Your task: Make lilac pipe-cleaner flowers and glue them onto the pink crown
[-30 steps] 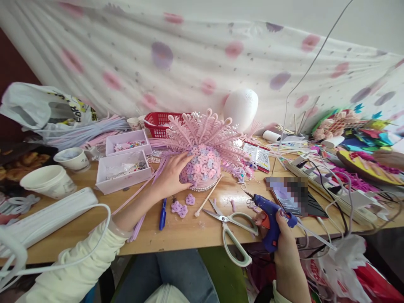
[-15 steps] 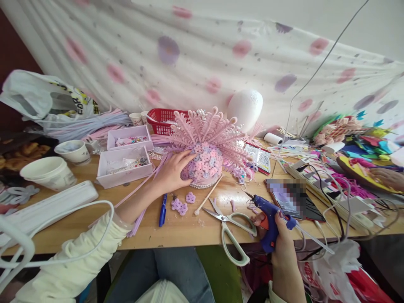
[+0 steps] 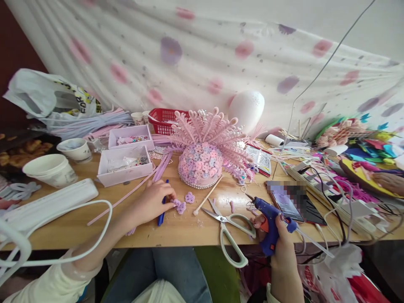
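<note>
A pink and lilac headpiece [image 3: 200,162] of small flowers with curled pink fronds stands in the middle of the wooden table [image 3: 176,231]. My left hand [image 3: 154,201] rests on the table in front of it, fingertips pinching a small purple flower [image 3: 179,205]. A second loose flower [image 3: 190,197] lies just right of it, and a blue pen [image 3: 163,212] lies partly under my fingers. My right hand [image 3: 281,248] grips a blue glue gun [image 3: 270,219] at the table's front edge, nozzle pointing up and left.
White-handled scissors [image 3: 232,230] and a thin wooden stick [image 3: 207,195] lie between my hands. Two pink bead trays [image 3: 124,163], paper cups [image 3: 50,170], a red basket [image 3: 166,118] and a white foam egg [image 3: 246,108] sit behind. A phone [image 3: 287,198], cables and a power strip crowd the right.
My left hand has left the headpiece and come down toward me to the loose purple flowers. The right hand still holds the glue gun in much the same place.
</note>
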`<action>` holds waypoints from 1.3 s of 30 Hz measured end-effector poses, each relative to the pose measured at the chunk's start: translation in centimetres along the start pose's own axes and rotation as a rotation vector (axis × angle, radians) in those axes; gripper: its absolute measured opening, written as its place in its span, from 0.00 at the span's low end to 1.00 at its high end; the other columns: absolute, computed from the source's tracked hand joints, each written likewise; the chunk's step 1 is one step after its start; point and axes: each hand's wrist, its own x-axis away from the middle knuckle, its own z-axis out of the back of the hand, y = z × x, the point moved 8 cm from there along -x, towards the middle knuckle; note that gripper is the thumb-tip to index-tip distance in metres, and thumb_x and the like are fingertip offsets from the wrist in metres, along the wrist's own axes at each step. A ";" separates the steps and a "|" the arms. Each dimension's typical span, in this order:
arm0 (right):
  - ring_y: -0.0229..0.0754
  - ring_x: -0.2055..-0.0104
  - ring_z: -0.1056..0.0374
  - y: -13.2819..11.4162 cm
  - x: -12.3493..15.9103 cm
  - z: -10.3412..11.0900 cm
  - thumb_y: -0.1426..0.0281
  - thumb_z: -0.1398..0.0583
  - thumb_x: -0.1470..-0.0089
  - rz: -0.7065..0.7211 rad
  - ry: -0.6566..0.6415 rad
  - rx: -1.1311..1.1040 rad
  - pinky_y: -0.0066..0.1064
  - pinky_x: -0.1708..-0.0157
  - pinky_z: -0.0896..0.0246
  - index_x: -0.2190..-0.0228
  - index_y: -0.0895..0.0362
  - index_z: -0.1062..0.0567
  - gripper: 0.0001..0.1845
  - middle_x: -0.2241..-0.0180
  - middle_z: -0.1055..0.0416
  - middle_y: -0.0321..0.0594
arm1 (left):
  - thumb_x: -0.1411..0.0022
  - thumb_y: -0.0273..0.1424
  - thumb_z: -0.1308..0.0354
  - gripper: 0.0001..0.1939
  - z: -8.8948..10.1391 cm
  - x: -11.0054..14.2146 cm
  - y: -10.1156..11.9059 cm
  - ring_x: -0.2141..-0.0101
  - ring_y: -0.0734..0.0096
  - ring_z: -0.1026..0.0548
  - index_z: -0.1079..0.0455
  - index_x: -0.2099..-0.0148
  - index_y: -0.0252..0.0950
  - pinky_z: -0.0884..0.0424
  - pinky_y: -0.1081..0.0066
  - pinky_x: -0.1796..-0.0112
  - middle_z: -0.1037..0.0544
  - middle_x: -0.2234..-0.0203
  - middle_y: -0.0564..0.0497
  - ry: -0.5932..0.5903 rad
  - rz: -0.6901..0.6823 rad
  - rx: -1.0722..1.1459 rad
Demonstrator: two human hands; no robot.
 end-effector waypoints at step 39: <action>0.45 0.75 0.27 0.2 1.6 -1.5 0.47 0.31 0.53 -0.045 -0.064 -0.087 0.33 0.73 0.28 0.77 0.57 0.22 0.25 0.80 0.26 0.40 | 0.35 0.30 0.40 0.05 7.7 -2.8 8.0 0.66 0.68 0.20 0.23 0.64 0.41 0.25 0.68 0.63 0.18 0.69 0.52 0.415 -0.446 0.197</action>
